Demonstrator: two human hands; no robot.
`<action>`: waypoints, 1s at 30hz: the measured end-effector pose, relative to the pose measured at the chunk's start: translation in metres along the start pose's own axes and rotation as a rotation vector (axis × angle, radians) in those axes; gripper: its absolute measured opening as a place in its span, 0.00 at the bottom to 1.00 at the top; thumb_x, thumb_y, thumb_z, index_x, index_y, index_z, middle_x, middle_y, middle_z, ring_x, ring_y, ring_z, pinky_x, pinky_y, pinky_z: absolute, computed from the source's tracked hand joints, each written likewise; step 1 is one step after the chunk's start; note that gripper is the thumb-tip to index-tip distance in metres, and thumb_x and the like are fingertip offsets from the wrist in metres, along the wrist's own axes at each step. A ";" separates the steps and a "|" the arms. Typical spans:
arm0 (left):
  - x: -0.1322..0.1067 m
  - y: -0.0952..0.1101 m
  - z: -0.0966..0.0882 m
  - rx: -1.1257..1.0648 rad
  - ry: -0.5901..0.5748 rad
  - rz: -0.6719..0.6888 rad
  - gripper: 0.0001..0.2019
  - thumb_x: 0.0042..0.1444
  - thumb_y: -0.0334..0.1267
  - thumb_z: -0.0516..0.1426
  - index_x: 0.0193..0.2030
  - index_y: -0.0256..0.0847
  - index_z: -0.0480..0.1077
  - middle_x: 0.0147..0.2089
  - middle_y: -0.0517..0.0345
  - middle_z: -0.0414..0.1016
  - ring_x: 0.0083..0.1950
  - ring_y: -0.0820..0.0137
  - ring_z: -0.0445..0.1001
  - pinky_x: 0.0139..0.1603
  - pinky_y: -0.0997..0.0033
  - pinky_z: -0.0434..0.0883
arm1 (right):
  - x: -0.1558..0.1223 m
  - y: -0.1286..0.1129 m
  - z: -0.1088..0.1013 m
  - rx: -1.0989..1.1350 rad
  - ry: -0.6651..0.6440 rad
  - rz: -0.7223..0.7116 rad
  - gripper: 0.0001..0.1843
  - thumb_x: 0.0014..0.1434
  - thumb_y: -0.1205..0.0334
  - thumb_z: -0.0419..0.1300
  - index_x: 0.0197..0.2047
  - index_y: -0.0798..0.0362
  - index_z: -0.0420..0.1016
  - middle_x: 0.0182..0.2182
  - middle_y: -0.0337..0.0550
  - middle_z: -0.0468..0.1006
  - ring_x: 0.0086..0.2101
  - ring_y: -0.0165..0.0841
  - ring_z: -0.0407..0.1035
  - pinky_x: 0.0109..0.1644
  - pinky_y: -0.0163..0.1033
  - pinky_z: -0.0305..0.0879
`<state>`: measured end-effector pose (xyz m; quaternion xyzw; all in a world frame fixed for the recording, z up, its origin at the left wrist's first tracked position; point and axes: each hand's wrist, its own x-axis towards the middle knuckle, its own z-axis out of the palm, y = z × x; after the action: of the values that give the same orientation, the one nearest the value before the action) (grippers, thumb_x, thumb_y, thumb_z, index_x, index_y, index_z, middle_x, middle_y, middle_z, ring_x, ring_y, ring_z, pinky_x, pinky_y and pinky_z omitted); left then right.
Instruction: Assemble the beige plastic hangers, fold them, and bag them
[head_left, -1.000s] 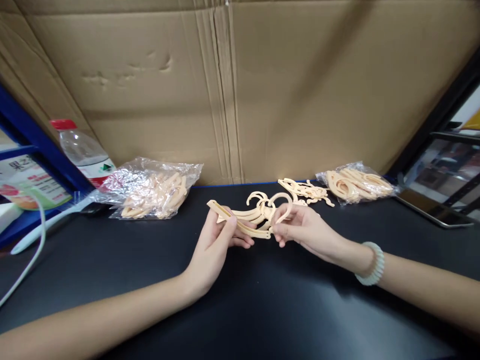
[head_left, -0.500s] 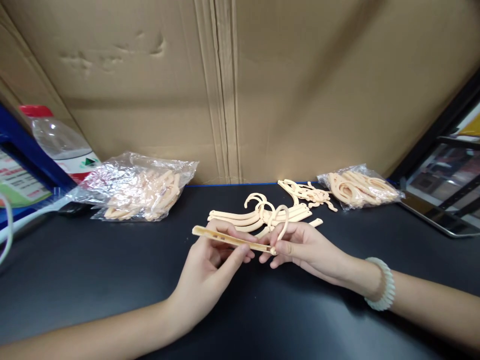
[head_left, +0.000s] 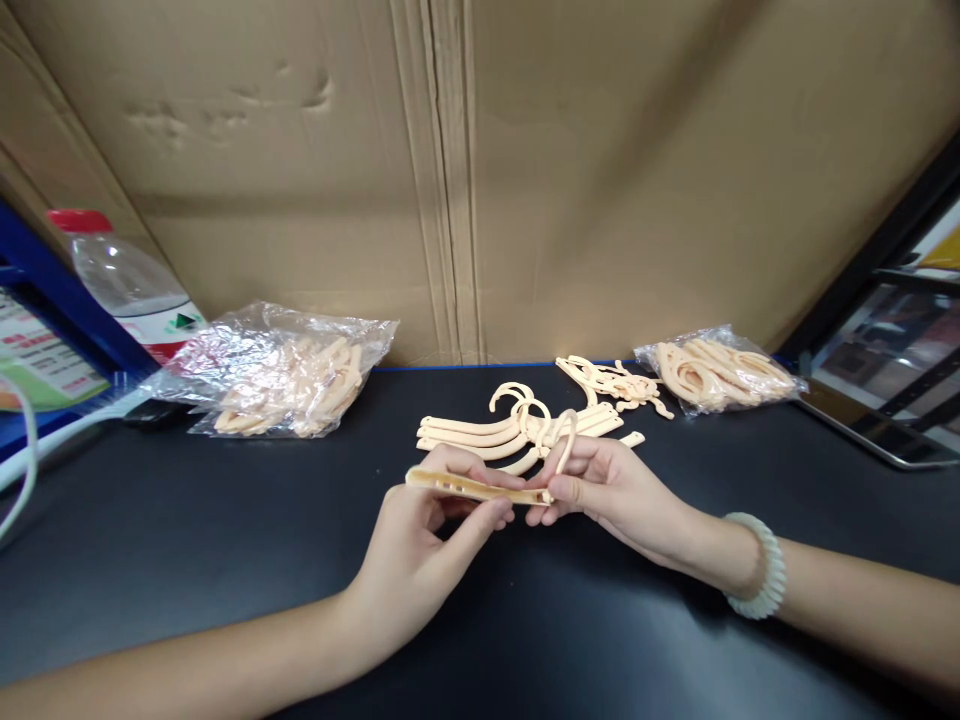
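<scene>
Between thumb and fingers, my left hand [head_left: 431, 545] grips a cream plastic hanger arm [head_left: 457, 486], its slotted hollow edge turned towards me. My right hand [head_left: 607, 490] pinches a curved hanger hook [head_left: 568, 445] of the same colour, its base meeting the arm's right end. Whether the two are joined I cannot tell. Just behind my hands lie several cream hangers [head_left: 465, 432] with hooks, partly hidden by my fingers. Farther back to the right is a small heap of loose cream pieces [head_left: 615, 382].
A clear bag of cream parts [head_left: 289, 385] lies at the left, beside a red-capped bottle [head_left: 127, 275]. Another bag [head_left: 720, 372] lies at the back right, near a dark flat device [head_left: 877, 430]. Cardboard [head_left: 300, 200] stands behind the black table [head_left: 187, 560].
The hanger arm has shifted slightly right and lies more level. Both hands still grip their pieces, and the hook has tipped a little. The heap and bags stay put.
</scene>
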<state>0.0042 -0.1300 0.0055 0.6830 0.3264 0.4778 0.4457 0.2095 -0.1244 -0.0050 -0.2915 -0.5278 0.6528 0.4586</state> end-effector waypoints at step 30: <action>0.014 -0.005 -0.005 -0.282 0.085 -0.265 0.14 0.56 0.37 0.64 0.43 0.36 0.64 0.39 0.50 0.82 0.36 0.69 0.81 0.38 0.75 0.78 | 0.014 -0.047 -0.069 -0.960 0.505 -0.539 0.11 0.65 0.57 0.58 0.47 0.49 0.77 0.37 0.44 0.77 0.35 0.35 0.70 0.38 0.41 0.69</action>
<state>0.0041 -0.1143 0.0071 0.5440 0.3617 0.4845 0.5818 0.2766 -0.0814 0.0226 -0.4678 -0.6934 0.1132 0.5362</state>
